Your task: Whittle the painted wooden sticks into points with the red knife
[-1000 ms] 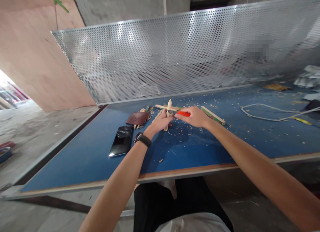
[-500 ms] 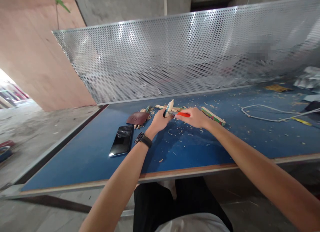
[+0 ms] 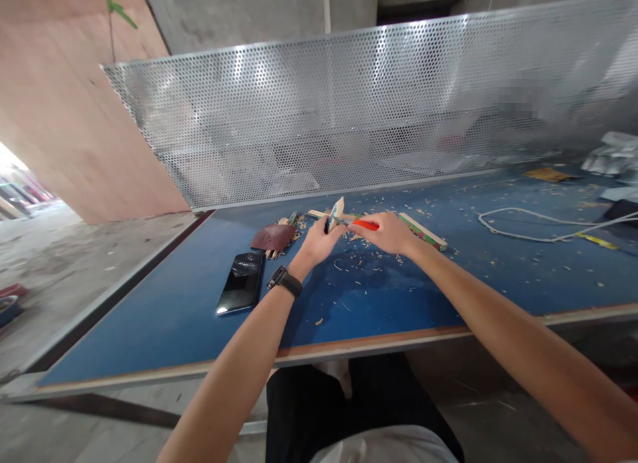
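My left hand (image 3: 319,240) is closed around a small pale piece of wood (image 3: 339,207) with a pointed upper end and a blue-green mark on its side. In my right hand (image 3: 391,234) is a utility knife (image 3: 365,224) with a red-orange handle; its metal blade end reaches the wood near my left thumb. Both hands are held over the blue tabletop, close together. Wood shavings (image 3: 361,257) lie scattered beneath and around them. Past my right hand rests a wooden strip (image 3: 423,232) with green edges.
A dark phone (image 3: 241,283) lies left of my wrist. Reddish-brown sandpaper (image 3: 273,238) rests over several thin sticks behind it. To the right are a looped white cord (image 3: 523,238) and a yellow-tipped item (image 3: 598,241). A perforated metal sheet (image 3: 319,117) stands along the back edge.
The knife's metal end shows slightly more against the wood, and my left thumb has shifted a little. Both hands keep their hold; the whole view has drifted slightly.
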Demonstrator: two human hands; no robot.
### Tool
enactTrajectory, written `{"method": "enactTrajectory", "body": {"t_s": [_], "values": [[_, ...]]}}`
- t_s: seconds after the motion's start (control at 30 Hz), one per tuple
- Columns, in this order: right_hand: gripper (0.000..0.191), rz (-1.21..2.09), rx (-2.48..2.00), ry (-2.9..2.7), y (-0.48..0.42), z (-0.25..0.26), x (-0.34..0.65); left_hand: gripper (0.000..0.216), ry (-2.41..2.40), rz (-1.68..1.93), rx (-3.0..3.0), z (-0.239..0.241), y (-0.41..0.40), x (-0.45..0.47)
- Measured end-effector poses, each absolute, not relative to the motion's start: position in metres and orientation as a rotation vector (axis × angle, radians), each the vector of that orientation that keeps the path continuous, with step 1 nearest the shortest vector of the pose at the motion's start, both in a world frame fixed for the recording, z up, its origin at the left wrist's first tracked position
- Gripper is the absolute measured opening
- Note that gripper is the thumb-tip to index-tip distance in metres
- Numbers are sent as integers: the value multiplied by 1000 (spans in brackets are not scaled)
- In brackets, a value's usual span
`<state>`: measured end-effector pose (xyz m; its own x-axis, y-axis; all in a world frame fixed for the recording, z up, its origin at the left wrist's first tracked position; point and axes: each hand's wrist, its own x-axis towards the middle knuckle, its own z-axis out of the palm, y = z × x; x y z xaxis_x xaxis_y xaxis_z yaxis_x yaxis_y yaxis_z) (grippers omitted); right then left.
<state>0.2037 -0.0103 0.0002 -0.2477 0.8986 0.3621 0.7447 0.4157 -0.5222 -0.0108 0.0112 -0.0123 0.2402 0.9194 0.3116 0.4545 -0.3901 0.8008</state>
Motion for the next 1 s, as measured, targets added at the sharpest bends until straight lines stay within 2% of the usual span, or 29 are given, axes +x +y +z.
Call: {"method": "enactTrajectory", "body": {"t_s": [0.27, 0.4, 0.63, 0.8, 1.0], "values": [[61, 334, -1403, -2039, -10, -1, 202, 48, 1288, 1094, 1997, -10, 9, -10], [64, 287, -1449, -2015, -13, 1, 197, 47, 1321, 1122, 2008, -6, 9, -12], [53, -5, -1539, -1975, -18, -1, 186, 47, 1369, 1126, 1942, -4, 12, -13], [54, -125, -1612, -1884, -19, -2, 177, 50, 1405, 1143, 1771, -7, 11, -6], [59, -48, -1588, -1850, -14, -1, 189, 34, 1296, 1137, 1652, -5, 6, -4]]}}
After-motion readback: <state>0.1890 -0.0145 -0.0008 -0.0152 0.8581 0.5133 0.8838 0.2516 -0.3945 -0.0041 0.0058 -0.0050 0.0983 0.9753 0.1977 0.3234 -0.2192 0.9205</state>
